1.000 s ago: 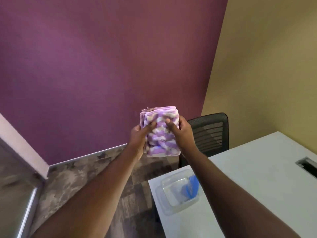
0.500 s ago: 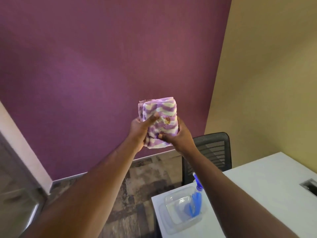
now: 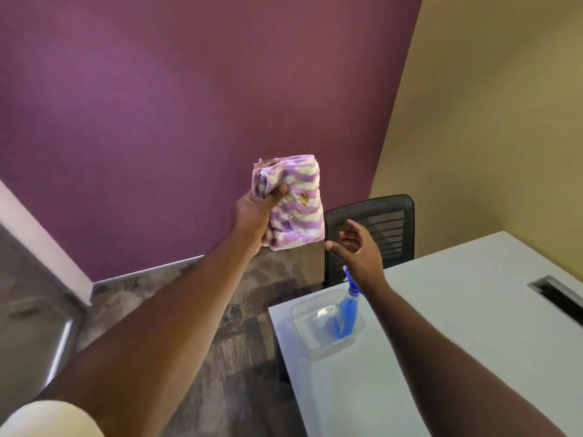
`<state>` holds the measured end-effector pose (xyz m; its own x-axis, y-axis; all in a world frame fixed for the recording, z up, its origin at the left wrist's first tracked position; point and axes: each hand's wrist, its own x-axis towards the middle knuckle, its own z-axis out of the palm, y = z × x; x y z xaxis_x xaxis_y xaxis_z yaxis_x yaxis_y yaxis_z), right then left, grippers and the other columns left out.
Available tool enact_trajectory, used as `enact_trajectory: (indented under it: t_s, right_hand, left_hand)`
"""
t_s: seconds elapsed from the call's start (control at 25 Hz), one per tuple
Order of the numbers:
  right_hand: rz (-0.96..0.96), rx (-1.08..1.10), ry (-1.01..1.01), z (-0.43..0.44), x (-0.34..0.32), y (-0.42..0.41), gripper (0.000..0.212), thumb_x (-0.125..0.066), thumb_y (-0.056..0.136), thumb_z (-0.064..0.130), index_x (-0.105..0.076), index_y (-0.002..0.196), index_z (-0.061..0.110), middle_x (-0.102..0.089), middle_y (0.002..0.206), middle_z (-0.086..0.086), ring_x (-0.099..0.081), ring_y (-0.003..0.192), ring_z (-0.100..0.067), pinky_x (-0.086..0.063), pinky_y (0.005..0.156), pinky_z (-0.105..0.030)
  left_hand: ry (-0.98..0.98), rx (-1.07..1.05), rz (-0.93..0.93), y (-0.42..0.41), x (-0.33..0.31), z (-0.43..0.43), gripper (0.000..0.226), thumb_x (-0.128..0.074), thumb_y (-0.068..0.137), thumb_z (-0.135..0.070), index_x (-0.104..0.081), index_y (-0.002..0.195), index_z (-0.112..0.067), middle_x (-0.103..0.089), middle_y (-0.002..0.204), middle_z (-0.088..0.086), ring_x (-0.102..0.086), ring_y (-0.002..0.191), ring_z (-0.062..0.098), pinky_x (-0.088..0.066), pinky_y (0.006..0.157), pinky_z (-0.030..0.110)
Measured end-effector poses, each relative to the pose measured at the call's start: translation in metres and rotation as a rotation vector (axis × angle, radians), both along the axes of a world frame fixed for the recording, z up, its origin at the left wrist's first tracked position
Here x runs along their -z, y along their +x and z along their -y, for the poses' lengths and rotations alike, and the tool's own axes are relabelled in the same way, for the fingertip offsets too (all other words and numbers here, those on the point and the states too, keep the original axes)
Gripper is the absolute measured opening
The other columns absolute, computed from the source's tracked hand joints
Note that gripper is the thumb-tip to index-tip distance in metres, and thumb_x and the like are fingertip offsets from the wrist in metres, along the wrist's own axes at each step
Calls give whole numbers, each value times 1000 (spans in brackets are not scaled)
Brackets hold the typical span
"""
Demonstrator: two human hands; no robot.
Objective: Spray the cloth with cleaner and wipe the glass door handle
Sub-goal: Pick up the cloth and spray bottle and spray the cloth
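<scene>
The folded purple-and-cream cloth (image 3: 291,203) is held up in front of the purple wall, clamped in the left hand (image 3: 255,216). The right hand (image 3: 356,250) hangs empty with fingers spread just beside it, above the blue spray bottle (image 3: 347,310) standing in a clear tub (image 3: 325,326) on the counter (image 3: 457,326). The spraying step looks not yet begun; next the right hand would need to reach down for the bottle.

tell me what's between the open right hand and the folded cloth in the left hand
Nothing: in the head view a narrow gap separates the right hand from the striped cloth held by the left hand; only chair and floor show behind.
</scene>
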<state>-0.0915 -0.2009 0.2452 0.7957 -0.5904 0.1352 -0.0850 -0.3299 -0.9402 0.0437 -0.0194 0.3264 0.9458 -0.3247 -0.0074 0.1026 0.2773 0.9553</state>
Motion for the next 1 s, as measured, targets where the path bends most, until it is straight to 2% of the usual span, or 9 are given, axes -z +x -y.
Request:
enact_trajectory:
  t_s: [0.12, 0.24, 0.32, 0.44, 0.6, 0.72, 0.88, 1.0]
  right_hand:
    - [-85, 70, -27, 7, 42, -18, 89, -86, 77, 51, -47, 152, 22, -56, 150, -4, -56, 131, -20, -49, 106, -37]
    - [-119, 154, -23, 13, 80, -31, 91, -89, 78, 45, -43, 154, 23, -48, 156, -2, -48, 133, -14, -46, 105, -33]
    - [-146, 198, 21, 15, 104, -36, 95, -89, 77, 43, -39, 156, 23, -47, 158, -2, -48, 139, -20, -45, 103, -32]
    - [-163, 234, 119, 14, 136, -37, 94, -90, 79, 35, -38, 156, 19, -50, 156, -5, -54, 138, -27, -45, 103, -32]
    - [-197, 250, 186, 11, 168, -25, 84, -87, 83, 29, -44, 154, 16, -57, 150, -9, -57, 133, -31, -48, 108, -42]
    - [-194, 285, 241, 15, 181, -12, 71, -87, 84, 28, -54, 146, 15, -66, 138, -10, -63, 124, -33, -51, 105, -43]
    - [-152, 316, 299, 22, 189, 2, 62, -87, 84, 29, -60, 140, 17, -70, 129, -9, -67, 116, -32, -53, 108, -51]
    - [-116, 327, 348, 26, 194, 9, 53, -85, 86, 28, -66, 134, 19, -72, 129, -7, -68, 118, -28, -52, 110, -52]
  left_hand:
    - [59, 0, -27, 0, 30, 3, 25, -85, 89, -21, -74, 111, -13, -83, 100, 5, -81, 93, 24, -66, 85, 47]
    - [118, 3, -65, 0, 60, 5, 37, -85, 89, -27, -73, 119, -10, -82, 108, 8, -80, 98, 28, -64, 90, 54]
    - [145, 11, -81, 2, 81, 6, 45, -85, 88, -31, -71, 124, -9, -81, 112, 10, -79, 101, 29, -63, 91, 56]
    - [182, 22, -112, 2, 108, 8, 56, -89, 78, -42, -72, 122, -11, -81, 111, 10, -79, 101, 31, -62, 93, 60]
    - [220, 0, -168, 4, 136, 13, 36, -86, 87, -32, -75, 114, -13, -82, 105, 8, -80, 96, 27, -63, 90, 57]
    - [243, -11, -185, 8, 150, 14, 37, -85, 88, -31, -74, 117, -12, -83, 104, 6, -81, 95, 25, -64, 90, 55]
    - [253, -7, -187, 16, 162, 15, 35, -85, 88, -29, -75, 117, -12, -82, 106, 8, -80, 97, 26, -63, 93, 56]
    - [259, 1, -187, 21, 163, 17, 39, -86, 85, -31, -75, 117, -11, -82, 107, 10, -80, 99, 29, -62, 94, 58]
